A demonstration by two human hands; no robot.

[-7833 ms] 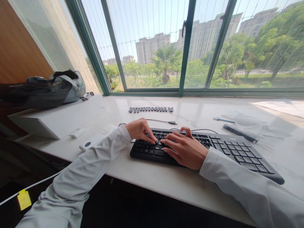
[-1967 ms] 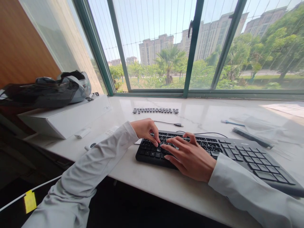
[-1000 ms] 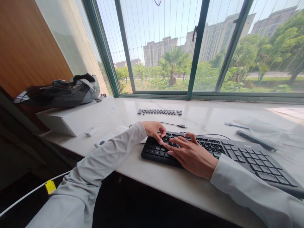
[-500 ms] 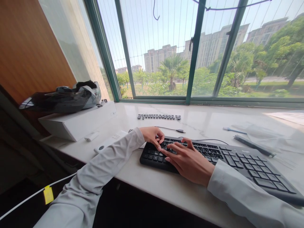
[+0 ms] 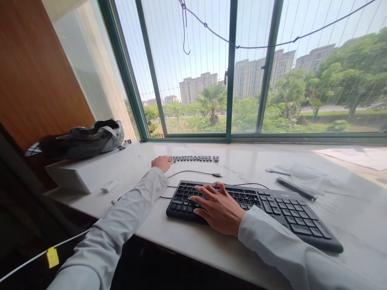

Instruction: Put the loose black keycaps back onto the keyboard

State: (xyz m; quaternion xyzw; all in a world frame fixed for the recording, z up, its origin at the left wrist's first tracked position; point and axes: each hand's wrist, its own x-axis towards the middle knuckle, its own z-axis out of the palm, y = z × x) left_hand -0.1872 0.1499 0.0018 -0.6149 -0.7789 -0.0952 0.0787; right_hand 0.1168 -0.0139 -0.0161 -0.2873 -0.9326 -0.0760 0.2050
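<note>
A black keyboard (image 5: 272,205) lies slantwise on the white marble-patterned sill. Several of its positions in the left part look like bare sockets without caps. My right hand (image 5: 219,207) rests over its left half, palm down, fingers spread, holding nothing. Farther back is a row of loose dark keycaps (image 5: 195,158). At the left end of this row is my left hand (image 5: 161,163), its bent fingertips closed about an end keycap, which they mostly hide. Between the row and the keyboard lies a black cable with a USB plug (image 5: 217,175).
To the left, a white box (image 5: 90,169) carries a dark plastic-wrapped bundle (image 5: 81,139). A small white item (image 5: 109,186) lies before it. On the right are a blue-handled tool (image 5: 278,172), a dark strip-shaped bundle (image 5: 296,188) and clear plastic (image 5: 308,175). The window frame (image 5: 272,138) borders the back.
My left hand has gone from the keyboard's left part, beside my right hand, back to the keycap row. My right hand stays over the keyboard. The view has tilted up and shifted right.
</note>
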